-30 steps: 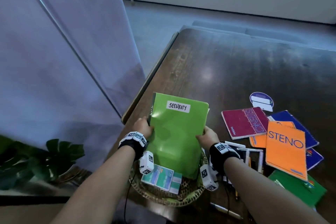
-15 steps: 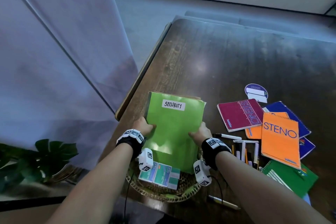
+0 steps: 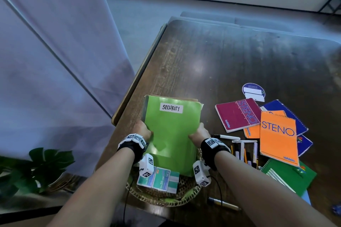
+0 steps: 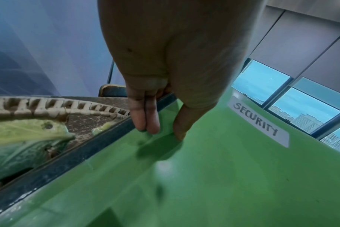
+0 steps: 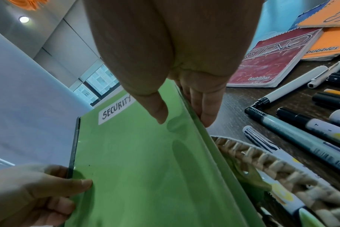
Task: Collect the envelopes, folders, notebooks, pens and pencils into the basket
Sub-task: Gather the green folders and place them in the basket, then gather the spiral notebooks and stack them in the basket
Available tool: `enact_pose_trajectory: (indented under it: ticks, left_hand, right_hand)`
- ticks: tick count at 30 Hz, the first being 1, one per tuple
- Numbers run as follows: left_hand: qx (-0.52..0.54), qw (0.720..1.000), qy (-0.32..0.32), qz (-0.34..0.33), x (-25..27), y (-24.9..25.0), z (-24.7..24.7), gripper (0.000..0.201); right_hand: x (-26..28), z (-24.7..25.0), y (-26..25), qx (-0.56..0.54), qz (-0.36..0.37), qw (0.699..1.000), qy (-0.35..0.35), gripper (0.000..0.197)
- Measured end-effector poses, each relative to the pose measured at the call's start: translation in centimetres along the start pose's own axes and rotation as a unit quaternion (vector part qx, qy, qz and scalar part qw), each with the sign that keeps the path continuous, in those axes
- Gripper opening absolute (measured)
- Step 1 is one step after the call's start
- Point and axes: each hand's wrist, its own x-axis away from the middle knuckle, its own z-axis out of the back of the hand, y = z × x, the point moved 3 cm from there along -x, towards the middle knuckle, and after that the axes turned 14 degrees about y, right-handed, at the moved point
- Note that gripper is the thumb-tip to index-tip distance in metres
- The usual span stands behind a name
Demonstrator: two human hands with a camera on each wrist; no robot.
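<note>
Green plastic folder (image 3: 171,134) labelled SECURITY stands with its lower end in one round woven basket (image 3: 166,199), left grip (image 3: 143,131) and right grip (image 3: 198,133) each pinching a side edge. Six notebooks lie on the dark wooden counter (image 3: 239,57). The folder has sunk lower than before.

I read "SECURITY" in black capitals on a white label (image 3: 171,108) stuck to the green folder (image 3: 171,134) gripped between my left hand (image 3: 143,129) and right hand (image 3: 199,133). Right of my right hand, "STENO" and "bubbles" stand on a maroon notebook (image 3: 238,114) and an orange notebook (image 3: 277,134). The boxes (image 3: 158,179) below my left hand show "35"; the rest blurs.
</note>
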Motion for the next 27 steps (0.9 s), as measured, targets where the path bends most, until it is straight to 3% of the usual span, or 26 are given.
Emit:
enact_pose_trajectory:
  ticks: [4,8,14,21,27]
  left_hand:
    - [-0.008,1.000,0.011,0.001,0.3,0.3,-0.1,0.071]
    - [-0.009,0.997,0.054,-0.051,1.5,1.5,-0.4,0.097]
    - [-0.023,0.996,0.058,-0.064,2.2,2.6,-1.1,0.098]
    - [-0.056,0.975,0.144,-0.158,2.8,5.7,-1.8,0.075]
    - [0.039,0.955,0.078,-0.282,5.6,12.1,-4.3,0.030]
  right_hand:
    - [-0.1,0.7,0.2,-0.028,0.005,1.000,-0.010,0.046]
    - [-0.3,1.2,0.3,-0.039,0.004,0.999,-0.020,0.046]
    - [-0.6,1.2,0.7,-0.052,0.009,0.997,-0.056,0.048]
    - [-1.8,2.5,3.2,-0.051,0.019,0.993,-0.100,0.063]
    - [-3.9,5.6,8.6,-0.075,0.005,0.996,-0.046,0.027]
